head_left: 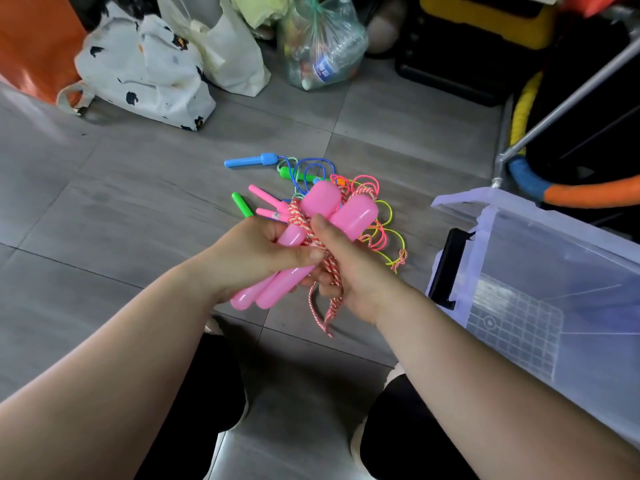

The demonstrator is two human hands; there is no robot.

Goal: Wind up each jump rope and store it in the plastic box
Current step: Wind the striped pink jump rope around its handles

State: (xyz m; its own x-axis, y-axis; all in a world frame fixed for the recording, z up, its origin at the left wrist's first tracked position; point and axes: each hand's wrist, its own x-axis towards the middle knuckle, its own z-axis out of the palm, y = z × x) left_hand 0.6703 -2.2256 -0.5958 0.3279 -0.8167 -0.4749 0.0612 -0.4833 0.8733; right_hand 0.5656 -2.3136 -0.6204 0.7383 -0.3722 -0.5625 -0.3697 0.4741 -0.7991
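My left hand (pixel 252 252) grips two big pink jump-rope handles (pixel 320 202) held side by side, with red-and-white twisted cord (pixel 313 237) wrapped around them. My right hand (pixel 349 271) holds the cord below the handles, thumb pressed on the wraps; loose cord ends dangle beneath. Behind the hands, a pile of other jump ropes (pixel 381 216) lies on the grey tiled floor, with blue (pixel 249 161), green (pixel 241 204) and thin pink handles and tangled cords. The clear plastic box (pixel 554 271) stands open on the right, with a black latch on its near end.
Bags line the back: a white printed tote (pixel 138 71), a white plastic bag (pixel 232 57), a clear bag with a bottle (pixel 322 46). Foam-wrapped hoops and a metal frame (pixel 571 91) stand behind the box. My knees in black are at the bottom.
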